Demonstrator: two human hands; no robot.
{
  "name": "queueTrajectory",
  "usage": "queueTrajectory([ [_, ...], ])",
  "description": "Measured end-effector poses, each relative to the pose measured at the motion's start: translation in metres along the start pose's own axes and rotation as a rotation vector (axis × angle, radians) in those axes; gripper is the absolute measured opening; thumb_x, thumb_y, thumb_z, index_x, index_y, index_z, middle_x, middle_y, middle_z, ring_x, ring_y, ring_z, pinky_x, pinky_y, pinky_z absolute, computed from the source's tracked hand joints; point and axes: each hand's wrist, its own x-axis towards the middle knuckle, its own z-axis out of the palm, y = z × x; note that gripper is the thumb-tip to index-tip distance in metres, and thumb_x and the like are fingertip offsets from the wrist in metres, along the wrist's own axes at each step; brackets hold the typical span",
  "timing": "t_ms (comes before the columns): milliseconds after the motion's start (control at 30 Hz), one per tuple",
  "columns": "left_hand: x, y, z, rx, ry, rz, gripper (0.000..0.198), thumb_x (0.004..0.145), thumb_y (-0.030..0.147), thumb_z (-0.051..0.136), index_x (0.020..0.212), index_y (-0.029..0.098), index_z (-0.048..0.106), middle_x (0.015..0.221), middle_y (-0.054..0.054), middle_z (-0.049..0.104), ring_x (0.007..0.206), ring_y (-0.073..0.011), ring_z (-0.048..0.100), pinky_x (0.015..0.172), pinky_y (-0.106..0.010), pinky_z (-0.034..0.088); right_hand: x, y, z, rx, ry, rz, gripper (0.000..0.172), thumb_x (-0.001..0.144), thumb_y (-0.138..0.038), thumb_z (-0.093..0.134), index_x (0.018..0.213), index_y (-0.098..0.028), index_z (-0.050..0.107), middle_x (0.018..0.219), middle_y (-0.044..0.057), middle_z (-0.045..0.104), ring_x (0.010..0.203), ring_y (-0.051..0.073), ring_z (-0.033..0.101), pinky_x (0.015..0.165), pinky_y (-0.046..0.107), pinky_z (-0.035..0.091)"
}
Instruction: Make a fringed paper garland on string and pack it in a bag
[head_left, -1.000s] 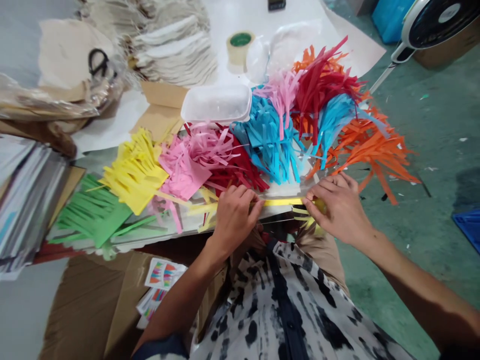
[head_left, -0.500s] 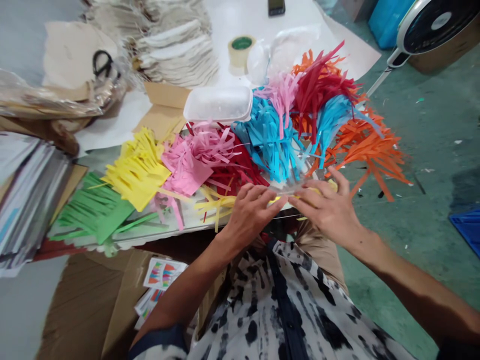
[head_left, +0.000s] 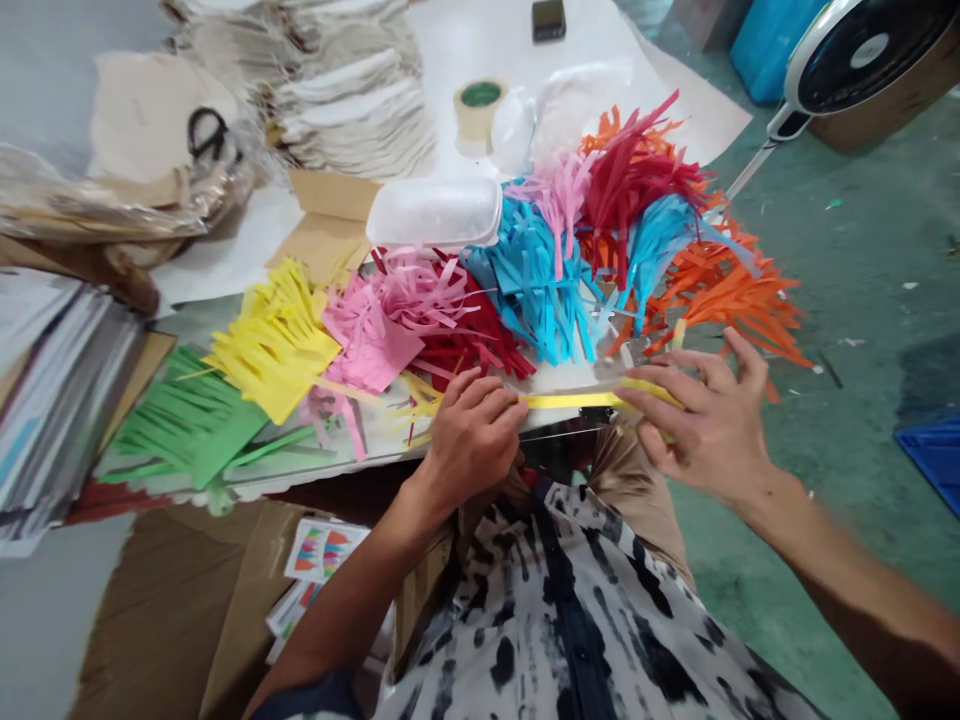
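Note:
My left hand (head_left: 471, 438) is closed, pinching one end of a yellow paper strip (head_left: 574, 400) at the table's near edge. My right hand (head_left: 701, 420) pinches the other end, its outer fingers spread. The strip is stretched flat between both hands. Just beyond it lie heaps of cut paper fringe: yellow (head_left: 274, 340), pink (head_left: 379, 320), dark red (head_left: 480, 345), blue (head_left: 544, 285), orange (head_left: 731, 290) and green (head_left: 187, 425).
A clear plastic box (head_left: 435, 212), a tape roll (head_left: 480, 105), scissors (head_left: 206, 130) and a phone (head_left: 549, 20) lie farther back. Stacked papers (head_left: 52, 390) sit at the left. A cardboard box with printed cards (head_left: 319, 555) stands below. A fan (head_left: 862, 50) is on the floor, right.
My hands came together over the strip half a second ago, then drew apart again, pulling the yellow strip taut along the table edge.

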Motion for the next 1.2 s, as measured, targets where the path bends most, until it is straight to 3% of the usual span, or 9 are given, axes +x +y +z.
queueTrajectory([
  [67, 0.000, 0.005, 0.002, -0.025, -0.006, 0.013, 0.022, 0.090, 0.015, 0.065, 0.107, 0.023, 0.075, 0.108, -0.005, 0.080, 0.110, -0.0261, 0.068, 0.116, -0.051, 0.044, 0.008, -0.023, 0.005, 0.044, 0.009, -0.013, 0.029, 0.090, -0.025, 0.066, 0.117, -0.026, 0.077, 0.117, 0.005, 0.079, 0.115, 0.033, 0.065, 0.121, 0.067, 0.026],
  [200, -0.011, 0.015, 0.002, -0.030, 0.008, -0.031, 0.022, 0.092, 0.019, 0.068, 0.113, 0.023, 0.073, 0.110, -0.005, 0.080, 0.107, -0.0250, 0.069, 0.114, -0.049, 0.047, 0.007, -0.050, 0.019, 0.084, -0.096, -0.057, 0.023, 0.098, -0.021, 0.067, 0.119, -0.022, 0.075, 0.116, 0.003, 0.081, 0.111, 0.026, 0.065, 0.114, 0.054, 0.034],
  [367, -0.023, 0.019, 0.010, 0.001, 0.063, -0.036, 0.018, 0.095, 0.026, 0.072, 0.114, 0.025, 0.072, 0.101, -0.004, 0.079, 0.096, -0.0215, 0.070, 0.110, -0.044, 0.049, -0.009, -0.040, 0.030, 0.139, -0.080, -0.005, 0.023, 0.100, -0.018, 0.069, 0.121, -0.025, 0.075, 0.111, 0.002, 0.081, 0.107, 0.024, 0.065, 0.105, 0.048, 0.036],
  [467, -0.024, 0.018, 0.016, 0.005, 0.121, -0.045, 0.020, 0.095, 0.025, 0.075, 0.115, 0.027, 0.073, 0.094, -0.002, 0.078, 0.092, -0.0195, 0.069, 0.108, -0.042, 0.049, -0.007, -0.031, 0.030, 0.267, -0.128, 0.072, 0.019, 0.100, -0.028, 0.071, 0.119, -0.027, 0.076, 0.106, 0.004, 0.078, 0.102, 0.023, 0.064, 0.102, 0.046, 0.038],
  [600, -0.024, 0.015, 0.018, -0.070, 0.149, -0.061, 0.011, 0.094, 0.023, 0.078, 0.104, 0.028, 0.076, 0.090, 0.000, 0.077, 0.087, -0.0173, 0.065, 0.104, -0.040, 0.050, -0.001, -0.025, 0.029, 0.359, -0.124, 0.072, 0.010, 0.099, -0.027, 0.072, 0.107, -0.027, 0.078, 0.097, 0.003, 0.075, 0.095, 0.022, 0.062, 0.097, 0.046, 0.039],
  [700, -0.023, 0.014, 0.015, -0.144, 0.129, -0.112, 0.002, 0.094, 0.027, 0.078, 0.095, 0.028, 0.077, 0.088, 0.000, 0.076, 0.085, -0.0172, 0.062, 0.099, -0.040, 0.049, 0.001, -0.023, 0.027, 0.426, -0.129, 0.098, 0.008, 0.100, -0.026, 0.071, 0.101, -0.026, 0.079, 0.094, 0.004, 0.074, 0.093, 0.022, 0.062, 0.094, 0.044, 0.039],
  [867, -0.018, 0.013, 0.008, -0.252, 0.037, -0.238, 0.009, 0.094, 0.034, 0.078, 0.089, 0.026, 0.078, 0.090, -0.001, 0.076, 0.090, -0.0201, 0.061, 0.088, -0.038, 0.045, 0.006, -0.022, 0.025, 0.461, -0.159, 0.133, 0.010, 0.101, -0.026, 0.069, 0.099, -0.027, 0.079, 0.093, 0.003, 0.074, 0.090, 0.021, 0.061, 0.090, 0.042, 0.040],
  [1200, -0.010, 0.018, 0.004, -0.252, -0.056, -0.379, 0.018, 0.101, 0.038, 0.069, 0.093, 0.022, 0.073, 0.096, -0.003, 0.071, 0.096, -0.0217, 0.062, 0.091, -0.040, 0.043, 0.012, -0.037, 0.022, 0.325, -0.234, 0.254, 0.013, 0.102, -0.031, 0.061, 0.096, -0.023, 0.070, 0.096, 0.005, 0.069, 0.100, 0.027, 0.058, 0.101, 0.048, 0.035],
])
